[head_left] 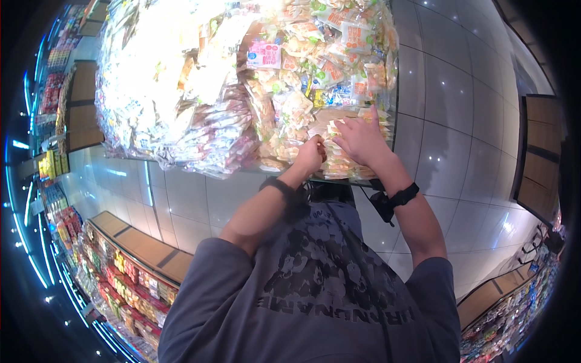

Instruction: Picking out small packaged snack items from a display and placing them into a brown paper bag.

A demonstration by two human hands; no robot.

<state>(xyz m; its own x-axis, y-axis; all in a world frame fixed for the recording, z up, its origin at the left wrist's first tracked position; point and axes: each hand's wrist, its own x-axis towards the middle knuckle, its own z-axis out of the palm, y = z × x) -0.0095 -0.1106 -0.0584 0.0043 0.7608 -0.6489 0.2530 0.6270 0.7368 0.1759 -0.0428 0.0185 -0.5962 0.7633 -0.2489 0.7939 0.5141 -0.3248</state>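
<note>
My left hand [311, 155] is over the near edge of a display heaped with small snack packets in clear plastic, its fingers curled; whether they pinch a packet cannot be made out. To its right, my right hand [361, 138] lies palm down with fingers spread on a stack of flat packets [338, 165] at the display's near right corner. A bare brown patch [327, 116] shows just beyond both hands. Farther back lie loose packets with orange print [356, 37] and one pink packet [264, 55]. Bundled packets in clear wrap [213, 136] fill the left side, partly washed out by glare.
A glass rim [396, 104] edges the display on the right. Grey floor tiles [447, 159] surround it. Shelves of packaged goods [136, 281] stand at lower left and lower right [508, 313]. A brown panelled unit [540, 154] stands at far right.
</note>
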